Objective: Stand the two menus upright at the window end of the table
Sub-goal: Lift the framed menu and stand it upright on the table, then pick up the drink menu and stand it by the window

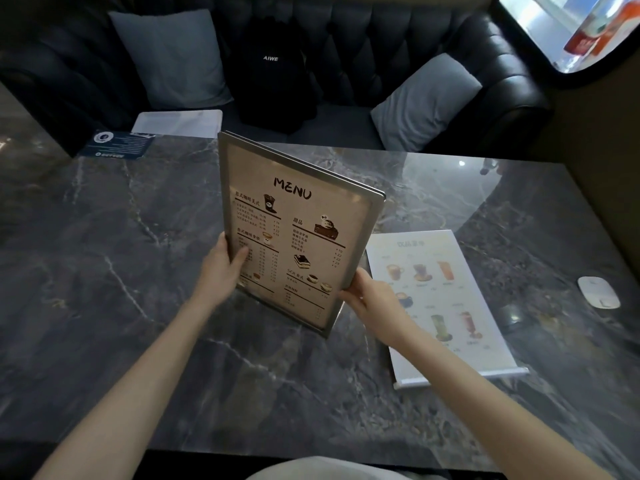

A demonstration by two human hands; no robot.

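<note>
You hold the framed menu (pixel 294 233) in both hands above the middle of the marble table (pixel 104 237). Your left hand (pixel 221 268) grips its lower left edge, thumb across the printed face. Your right hand (pixel 367 299) pinches the lower right edge near the corner. Neither hand is free. The menu's long axis runs nearly vertical, top tipped away from you. Its bottom corner looks close to the tabletop, but you cannot tell whether it touches.

The relation that governs the coming move: the window (pixel 568 29) lies to your upper right, so the window end of the table is on your right-hand side, well apart from the held menu. Judged from this, the carry goes rightward and away from you, led by the right hand.

Menu 2, the drinks menu (pixel 446 299), lies flat just beside your right forearm, long axis pointing away from you, between you and the window end. A white coaster-like disc (pixel 597 292) sits further right. Neither of the 2 menus is yet stood in place.
</note>
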